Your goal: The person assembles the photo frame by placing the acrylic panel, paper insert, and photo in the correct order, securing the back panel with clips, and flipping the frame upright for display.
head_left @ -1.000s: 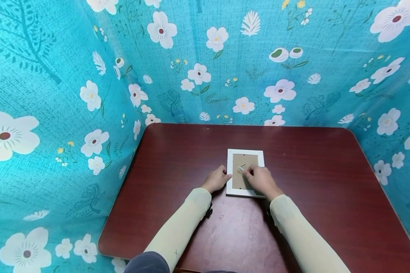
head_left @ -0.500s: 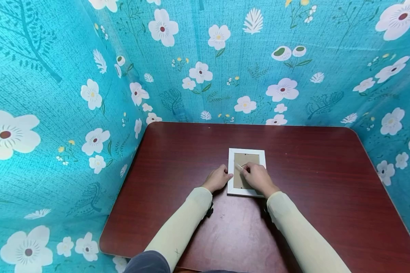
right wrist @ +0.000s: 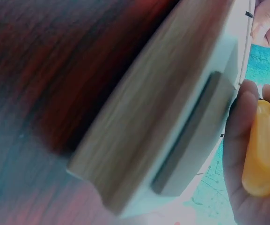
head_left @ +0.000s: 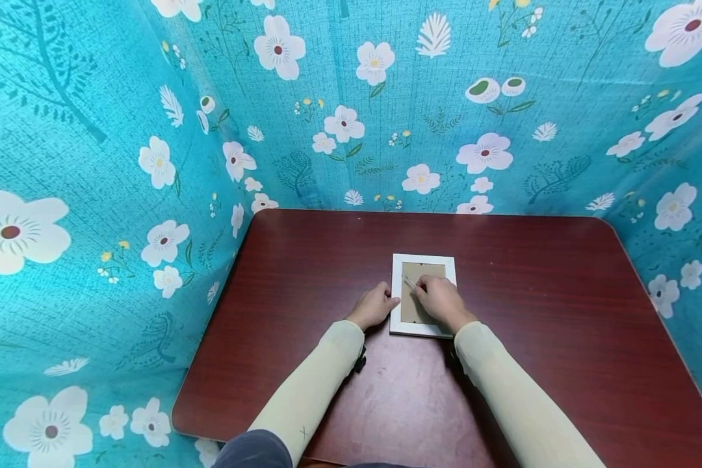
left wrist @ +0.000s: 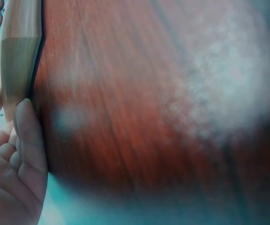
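A white picture frame [head_left: 396, 279] lies face down on the table, its brown backing board [head_left: 412, 313] showing. My left hand [head_left: 372, 305] holds its left edge, the thumb on top and a finger along the side in the left wrist view. Over the backing, my right hand [head_left: 441, 302] grips a small tool with a rounded yellow handle [right wrist: 263, 154]. The tool's thin pale end [head_left: 409, 282] points up and left, at or just above the board; contact cannot be told. A raised strip [right wrist: 195, 136] on the frame's back shows in the right wrist view.
The dark red wooden table [head_left: 304, 260] extends around the frame. A turquoise floral cloth [head_left: 351, 97] hangs behind the table and along both sides. Small dark tabs [right wrist: 249, 14] sit along the frame's inner edge.
My right hand has shifted slightly up and left over the backing, with the pale tool end turning a little. A thin stick-like mark seen earlier is hidden now. My left hand stays put.
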